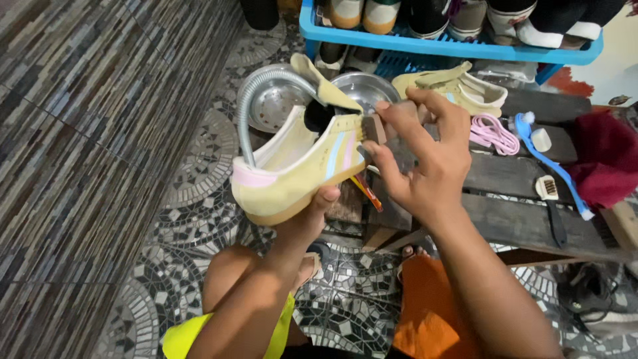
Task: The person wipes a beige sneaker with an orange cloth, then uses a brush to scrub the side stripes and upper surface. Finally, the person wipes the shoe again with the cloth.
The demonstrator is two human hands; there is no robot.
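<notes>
i see my left hand (312,216) cupping the sole of a pale yellow sneaker (299,169) from below, fingers clamped on it, tipping its striped side up toward me so that side lies exposed. the shoe hangs above the mosaic floor (193,199), just left of the dark wooden surface (518,186). my right hand (419,159) reaches in from the right, wrist bent, fingers pinched together on a small brush (372,129) pressed against the shoe's upper. its mate (458,90) rests farther back on the surface, near pink laces (495,133) and a blue brush (551,166).
</notes>
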